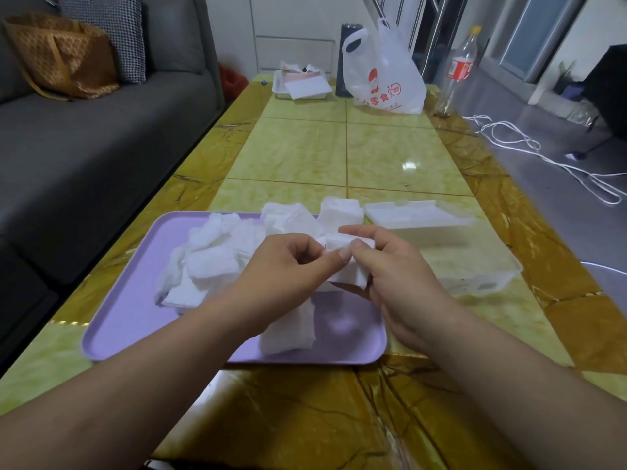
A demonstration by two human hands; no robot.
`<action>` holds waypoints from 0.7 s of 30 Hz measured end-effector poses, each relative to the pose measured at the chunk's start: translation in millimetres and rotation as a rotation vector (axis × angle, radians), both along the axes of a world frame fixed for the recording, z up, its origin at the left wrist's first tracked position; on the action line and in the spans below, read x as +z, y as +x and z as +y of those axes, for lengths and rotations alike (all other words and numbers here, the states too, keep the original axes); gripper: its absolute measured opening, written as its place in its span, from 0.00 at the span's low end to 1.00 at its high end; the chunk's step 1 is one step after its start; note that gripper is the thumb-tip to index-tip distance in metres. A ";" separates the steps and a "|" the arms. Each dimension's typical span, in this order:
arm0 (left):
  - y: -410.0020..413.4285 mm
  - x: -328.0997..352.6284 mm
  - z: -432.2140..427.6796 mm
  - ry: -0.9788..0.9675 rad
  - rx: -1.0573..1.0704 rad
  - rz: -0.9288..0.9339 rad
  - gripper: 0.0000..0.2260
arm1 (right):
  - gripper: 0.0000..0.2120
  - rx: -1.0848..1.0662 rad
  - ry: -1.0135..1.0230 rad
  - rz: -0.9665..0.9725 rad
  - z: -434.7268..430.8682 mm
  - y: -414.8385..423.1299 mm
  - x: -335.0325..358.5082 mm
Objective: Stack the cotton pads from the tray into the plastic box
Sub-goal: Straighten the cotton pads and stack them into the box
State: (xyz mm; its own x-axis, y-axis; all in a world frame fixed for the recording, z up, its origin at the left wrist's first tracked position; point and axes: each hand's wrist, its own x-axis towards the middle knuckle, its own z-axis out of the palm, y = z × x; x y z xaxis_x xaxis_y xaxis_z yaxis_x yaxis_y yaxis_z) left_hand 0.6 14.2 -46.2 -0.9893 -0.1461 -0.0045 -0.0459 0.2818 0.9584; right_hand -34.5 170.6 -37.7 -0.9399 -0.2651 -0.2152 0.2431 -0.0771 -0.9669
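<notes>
A lilac tray lies on the table in front of me with several loose white cotton pads heaped on its left and far side. Above the tray's right half, my left hand and my right hand meet and both pinch a small stack of cotton pads between thumbs and fingers. The clear plastic box stands open just right of the tray, partly hidden behind my right hand. Its white lid lies beyond it.
A grey sofa runs along the table's left edge. At the far end stand a white tray with papers, a white plastic bag, a dark cylinder and a bottle. White cables lie on the floor to the right.
</notes>
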 end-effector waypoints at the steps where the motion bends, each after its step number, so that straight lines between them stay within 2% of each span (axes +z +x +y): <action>1: -0.3 0.1 -0.3 -0.015 0.007 0.005 0.20 | 0.10 0.024 -0.002 -0.007 0.7 0.6 0.5; 6: -3.1 -2.8 -3.4 -0.073 0.059 0.050 0.21 | 0.14 0.088 0.047 0.045 4.8 1.1 -1.2; 9: -7.6 -5.3 -7.6 -0.103 0.115 0.084 0.16 | 0.13 0.072 0.115 0.060 5.5 -1.0 -0.3; 10: -9.1 -7.1 -9.9 -0.156 0.128 0.102 0.13 | 0.12 0.059 0.136 0.076 5.8 -1.6 -0.3; 12: -11.3 -10.6 -15.7 -0.390 0.124 0.164 0.08 | 0.12 -0.019 0.211 0.148 6.6 -3.0 0.0; 15: -9.9 -13.8 -18.3 -0.670 -0.029 0.154 0.04 | 0.09 -0.174 0.237 0.242 10.3 -4.9 1.4; 19: -6.3 -17.6 -10.6 -0.931 -0.153 0.038 0.20 | 0.07 -0.213 0.204 0.228 11.9 -6.0 -1.0; 21: -7.8 -15.4 -6.1 -1.043 -0.125 0.073 0.19 | 0.07 -0.213 0.204 0.192 10.8 -6.6 -5.2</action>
